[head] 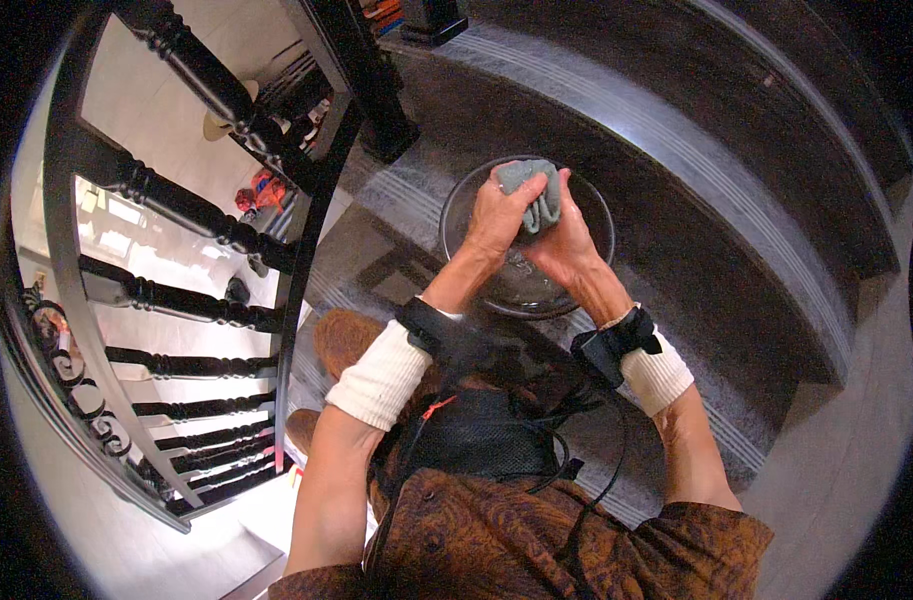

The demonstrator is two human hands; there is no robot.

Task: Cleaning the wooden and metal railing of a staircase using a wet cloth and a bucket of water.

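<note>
A folded grey-green cloth [531, 191] is held between both hands above a round, clear basin [610, 240] with some water in it. My left hand [497, 217] grips the cloth from the left, its thumb pressed over the front. From the right, my right hand [565, 236] cups the cloth's side and underside. The basin rests on a dark stone stair step. Both wrists wear black straps over white ribbed cuffs.
Dark curved steps with pale striped edges [629, 127] rise beyond and right of the basin. A black balustrade with turned balusters [193, 300] stands at left. A black newel post [385, 112] is near the basin. Cables [621, 442] hang by my waist.
</note>
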